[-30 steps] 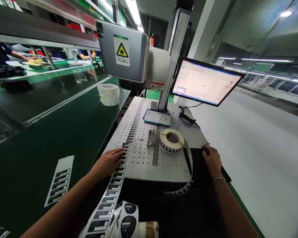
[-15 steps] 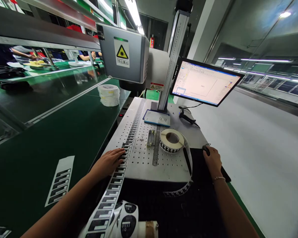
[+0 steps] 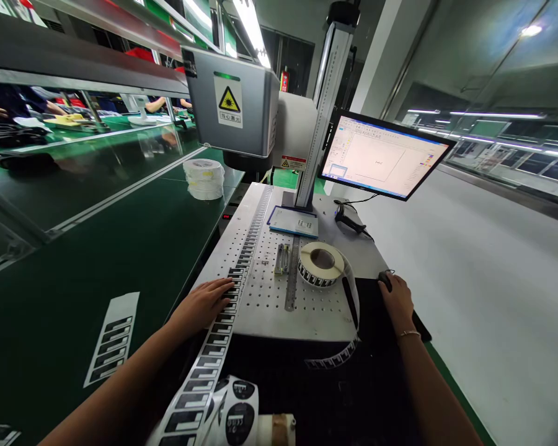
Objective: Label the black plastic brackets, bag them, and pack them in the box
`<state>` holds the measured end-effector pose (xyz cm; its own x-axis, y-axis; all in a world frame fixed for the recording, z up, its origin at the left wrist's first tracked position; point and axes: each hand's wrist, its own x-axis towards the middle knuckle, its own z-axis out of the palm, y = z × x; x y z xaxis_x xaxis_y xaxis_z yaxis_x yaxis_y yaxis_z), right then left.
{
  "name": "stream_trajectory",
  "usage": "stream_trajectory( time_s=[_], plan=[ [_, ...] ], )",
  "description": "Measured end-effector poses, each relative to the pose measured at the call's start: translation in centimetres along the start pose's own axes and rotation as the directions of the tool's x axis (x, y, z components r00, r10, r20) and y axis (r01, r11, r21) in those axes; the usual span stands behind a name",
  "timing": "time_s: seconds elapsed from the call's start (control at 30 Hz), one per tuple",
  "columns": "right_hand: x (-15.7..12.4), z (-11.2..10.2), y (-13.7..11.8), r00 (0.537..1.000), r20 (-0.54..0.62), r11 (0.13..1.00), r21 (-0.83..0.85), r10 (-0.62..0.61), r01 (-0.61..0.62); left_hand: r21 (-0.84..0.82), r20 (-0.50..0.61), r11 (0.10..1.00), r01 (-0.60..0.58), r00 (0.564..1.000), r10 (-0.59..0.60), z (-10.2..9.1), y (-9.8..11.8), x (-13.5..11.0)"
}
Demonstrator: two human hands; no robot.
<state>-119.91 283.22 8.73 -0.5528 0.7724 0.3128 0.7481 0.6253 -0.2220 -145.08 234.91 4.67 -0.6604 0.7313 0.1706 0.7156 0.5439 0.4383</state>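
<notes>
My left hand [image 3: 207, 302] lies flat, fingers stretched out, on a long strip of black-and-white labels [image 3: 219, 337]. The strip runs up the left side of the perforated metal plate [image 3: 260, 319], beneath the laser marking head [image 3: 232, 105], and down toward me. On the right, my right hand [image 3: 398, 302] is curled over a black computer mouse [image 3: 385, 281] on a dark mat. A roll of labels [image 3: 323, 263] rests on the plate, its loose end curving over the front edge. Beside the roll are a steel ruler [image 3: 292, 282] and a small clear block [image 3: 282, 259].
A tilted monitor [image 3: 385, 155] and a barcode scanner [image 3: 350, 221] are at the right back. White rolls [image 3: 204, 179] are stacked on the green bench [image 3: 167, 260], where a short label sheet [image 3: 114, 341] also lies. Round black labels [image 3: 240, 421] hang near me. People work at far left.
Both my hands keep their places. The small mark in the middle of the monitor looks slightly different. At far left, a co-worker's hand has come into view.
</notes>
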Motion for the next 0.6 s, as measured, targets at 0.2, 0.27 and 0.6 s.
stream_trajectory(
  time_s=[0.2,0.27,0.6],
  plan=[
    [0.0,0.4,0.3,1.0,-0.026,1.0,-0.006,0.001,-0.001,0.027,0.044,1.0,0.012,0.999,-0.013,-0.4,0.3,0.1],
    [0.0,0.4,0.3,0.999,-0.042,1.0,-0.006,0.009,-0.01,0.033,0.056,0.999,0.014,0.998,-0.016,-0.4,0.4,0.1],
    [-0.7,-0.7,-0.6,0.997,-0.021,0.997,-0.018,0.072,-0.073,0.019,0.044,0.999,0.035,0.998,-0.035,-0.8,0.8,0.0]
  ],
)
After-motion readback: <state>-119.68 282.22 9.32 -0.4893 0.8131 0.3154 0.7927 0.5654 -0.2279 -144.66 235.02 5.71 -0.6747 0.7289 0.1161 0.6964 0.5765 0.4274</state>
